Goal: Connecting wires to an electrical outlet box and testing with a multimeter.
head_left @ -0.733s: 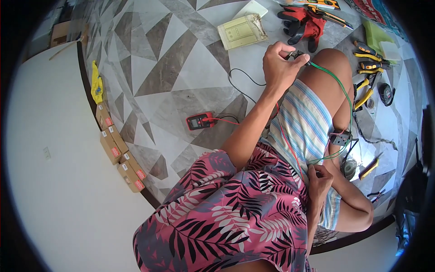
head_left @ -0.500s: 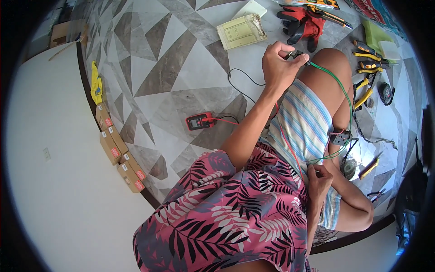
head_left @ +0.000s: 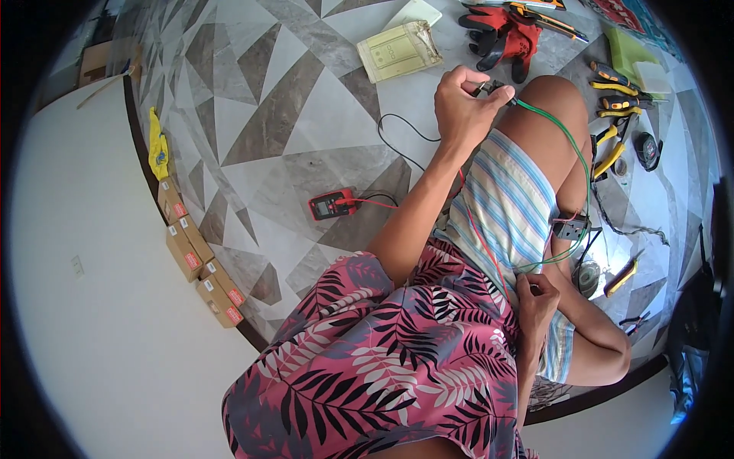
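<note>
Green wire (head_left: 575, 153): running from left hand (head_left: 465, 111) to right hand (head_left: 535, 294) (over the knee).
Fingers: both hands' are pinching it.

Left arm's stretched way out over the knee with the left hand (head_left: 464, 109) pinched shut, right hand (head_left: 537, 294) curled tight down by the lap.

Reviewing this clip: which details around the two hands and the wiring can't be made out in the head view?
- Left hand: its fingers cover the small dark part at the green wire end.
- Right hand: what it pinches is too small to tell.
- Grey socket: blurred, terminals unreadable.
- Red meter: screen too small.
</note>
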`<action>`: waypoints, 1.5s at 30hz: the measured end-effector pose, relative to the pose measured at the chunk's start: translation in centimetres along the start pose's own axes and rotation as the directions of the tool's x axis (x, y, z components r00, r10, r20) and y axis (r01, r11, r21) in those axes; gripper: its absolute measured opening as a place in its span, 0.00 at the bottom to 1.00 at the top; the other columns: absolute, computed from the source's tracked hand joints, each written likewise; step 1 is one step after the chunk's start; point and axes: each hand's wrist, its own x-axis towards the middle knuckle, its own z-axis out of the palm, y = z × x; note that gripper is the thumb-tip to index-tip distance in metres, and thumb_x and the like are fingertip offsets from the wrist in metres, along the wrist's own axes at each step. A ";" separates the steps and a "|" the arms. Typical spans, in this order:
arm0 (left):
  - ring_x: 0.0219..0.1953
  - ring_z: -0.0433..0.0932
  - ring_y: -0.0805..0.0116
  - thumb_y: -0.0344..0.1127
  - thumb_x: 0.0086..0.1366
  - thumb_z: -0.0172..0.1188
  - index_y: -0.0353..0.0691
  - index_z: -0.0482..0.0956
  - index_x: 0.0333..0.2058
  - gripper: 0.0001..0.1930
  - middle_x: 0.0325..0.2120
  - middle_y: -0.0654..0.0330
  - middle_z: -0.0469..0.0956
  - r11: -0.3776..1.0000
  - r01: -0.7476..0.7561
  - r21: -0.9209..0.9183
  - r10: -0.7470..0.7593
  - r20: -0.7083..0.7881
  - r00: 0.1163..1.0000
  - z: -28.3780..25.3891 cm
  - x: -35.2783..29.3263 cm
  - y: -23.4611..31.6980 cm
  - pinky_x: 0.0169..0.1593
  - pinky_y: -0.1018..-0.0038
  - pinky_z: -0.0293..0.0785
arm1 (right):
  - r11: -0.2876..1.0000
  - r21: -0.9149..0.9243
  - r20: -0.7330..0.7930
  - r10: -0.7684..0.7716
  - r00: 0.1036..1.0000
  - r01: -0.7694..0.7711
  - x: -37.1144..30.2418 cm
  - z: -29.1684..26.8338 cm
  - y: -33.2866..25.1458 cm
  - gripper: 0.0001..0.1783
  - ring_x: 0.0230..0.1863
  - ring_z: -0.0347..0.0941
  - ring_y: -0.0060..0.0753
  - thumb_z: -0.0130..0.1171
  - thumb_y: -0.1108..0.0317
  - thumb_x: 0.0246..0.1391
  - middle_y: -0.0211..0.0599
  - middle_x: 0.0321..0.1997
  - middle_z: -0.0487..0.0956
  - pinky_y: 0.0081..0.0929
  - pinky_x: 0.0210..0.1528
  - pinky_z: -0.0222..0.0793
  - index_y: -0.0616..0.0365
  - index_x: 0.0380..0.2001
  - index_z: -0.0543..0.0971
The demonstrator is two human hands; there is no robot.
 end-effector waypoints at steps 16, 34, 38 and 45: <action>0.28 0.73 0.67 0.40 0.42 0.82 0.35 0.80 0.29 0.22 0.24 0.59 0.74 0.999 -0.018 -0.033 0.018 -0.011 1.000 0.9 -0.3 -0.2 0.35 0.68 0.73 | 0.999 0.029 0.017 0.033 0.999 -0.033 -0.1 -0.8 -0.1 0.09 0.26 0.74 0.18 0.65 0.72 0.56 0.33 0.25 0.81 0.20 0.30 0.69 0.71 0.31 0.82; 0.21 0.64 0.78 0.43 0.45 0.83 0.33 0.82 0.31 0.23 0.19 0.70 0.68 0.998 -0.036 -0.058 0.036 0.014 0.999 0.2 0.1 -0.4 0.27 0.77 0.65 | 0.999 0.016 0.039 0.035 0.999 -0.036 -0.1 -1.2 -0.6 0.11 0.27 0.76 0.23 0.66 0.68 0.54 0.39 0.28 0.83 0.25 0.33 0.71 0.65 0.38 0.85; 0.23 0.65 0.78 0.42 0.44 0.83 0.34 0.82 0.31 0.22 0.20 0.70 0.69 0.997 -0.052 -0.052 0.052 -0.009 0.999 0.1 0.0 -0.2 0.28 0.76 0.66 | 0.997 0.061 0.056 0.040 0.998 -0.043 0.3 -0.7 -0.9 0.12 0.27 0.76 0.22 0.67 0.67 0.54 0.38 0.28 0.84 0.23 0.33 0.71 0.67 0.36 0.85; 0.25 0.68 0.78 0.45 0.41 0.84 0.36 0.82 0.28 0.24 0.21 0.69 0.72 0.979 -0.188 -0.073 0.182 -0.076 0.980 1.2 0.4 -1.5 0.29 0.76 0.68 | 0.996 -0.056 0.055 -0.065 0.996 0.068 0.7 -1.1 -0.3 0.11 0.25 0.69 0.17 0.66 0.68 0.56 0.31 0.22 0.77 0.22 0.27 0.64 0.69 0.30 0.83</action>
